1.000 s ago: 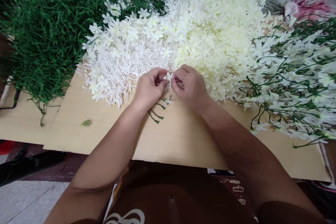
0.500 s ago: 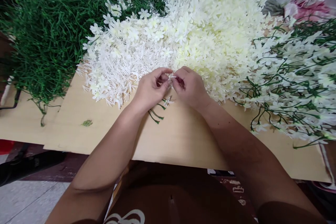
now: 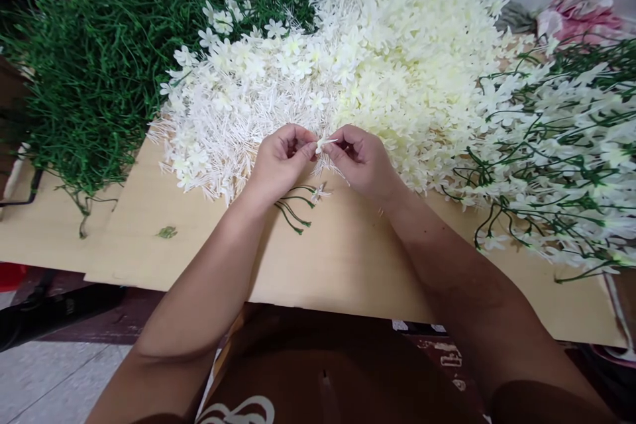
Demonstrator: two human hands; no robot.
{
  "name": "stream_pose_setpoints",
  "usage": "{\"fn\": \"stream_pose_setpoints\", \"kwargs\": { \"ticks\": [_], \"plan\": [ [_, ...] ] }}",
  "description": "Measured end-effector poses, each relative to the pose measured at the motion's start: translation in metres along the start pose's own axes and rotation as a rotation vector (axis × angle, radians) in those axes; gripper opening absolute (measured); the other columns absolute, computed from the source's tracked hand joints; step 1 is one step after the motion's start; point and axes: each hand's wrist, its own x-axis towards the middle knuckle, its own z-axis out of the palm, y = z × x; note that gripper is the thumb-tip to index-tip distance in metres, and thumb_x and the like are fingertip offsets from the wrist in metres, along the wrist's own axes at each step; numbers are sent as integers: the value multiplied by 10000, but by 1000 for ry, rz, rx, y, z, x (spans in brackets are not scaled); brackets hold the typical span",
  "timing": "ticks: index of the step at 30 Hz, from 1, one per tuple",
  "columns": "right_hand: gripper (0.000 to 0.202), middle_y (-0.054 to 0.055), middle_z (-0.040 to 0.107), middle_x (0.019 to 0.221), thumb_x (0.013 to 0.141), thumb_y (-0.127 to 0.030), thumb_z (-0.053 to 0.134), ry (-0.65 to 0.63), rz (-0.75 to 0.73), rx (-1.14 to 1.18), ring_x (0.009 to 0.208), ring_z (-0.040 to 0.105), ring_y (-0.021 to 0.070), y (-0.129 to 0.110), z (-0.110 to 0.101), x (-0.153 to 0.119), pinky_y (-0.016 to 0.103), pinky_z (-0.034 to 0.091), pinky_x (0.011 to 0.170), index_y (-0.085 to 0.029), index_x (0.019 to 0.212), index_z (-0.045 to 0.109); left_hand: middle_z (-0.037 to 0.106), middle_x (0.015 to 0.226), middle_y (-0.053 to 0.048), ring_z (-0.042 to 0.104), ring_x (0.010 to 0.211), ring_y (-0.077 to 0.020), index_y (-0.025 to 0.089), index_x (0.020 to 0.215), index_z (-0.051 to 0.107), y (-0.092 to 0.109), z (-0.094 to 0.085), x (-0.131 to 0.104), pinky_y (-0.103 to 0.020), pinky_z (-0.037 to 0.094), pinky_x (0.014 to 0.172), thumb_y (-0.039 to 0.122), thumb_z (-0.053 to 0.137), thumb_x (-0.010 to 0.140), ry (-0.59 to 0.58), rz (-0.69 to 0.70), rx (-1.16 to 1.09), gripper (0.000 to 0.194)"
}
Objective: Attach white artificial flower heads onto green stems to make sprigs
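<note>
Between my two hands is a small white artificial flower piece. My left hand pinches its left side between thumb and fingers. From the right, the thumb and fingertips of my right hand grip a thin white part of it. Just below my hands, several green plastic stems lie on the board, with a small white flower at their tips. Directly behind my hands spreads a heap of white stamen pieces, and a mound of pale yellow-white petals rises to its right.
A big pile of green stems fills the left side. Stemmed white flowers are heaped at the right. The tan board ends close to my body. A pink and white cloth lies at the back right.
My hands have moved slightly apart, and the white flower piece between them shows more. More of the green stems is visible below my left hand.
</note>
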Motion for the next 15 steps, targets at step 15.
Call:
{"fn": "stream_pose_setpoints", "kwargs": {
  "ticks": [15],
  "plan": [
    [354,-9,551,733,811,-524,683,-8,-55,128,670,510,113,-9,5,2,263,446,600,-195,793,556,674,810,-39,608,748,-179,172,829,655,28,-19,-41,-309,446,684,190,569,794,-149,107,677,95]
  ]
}}
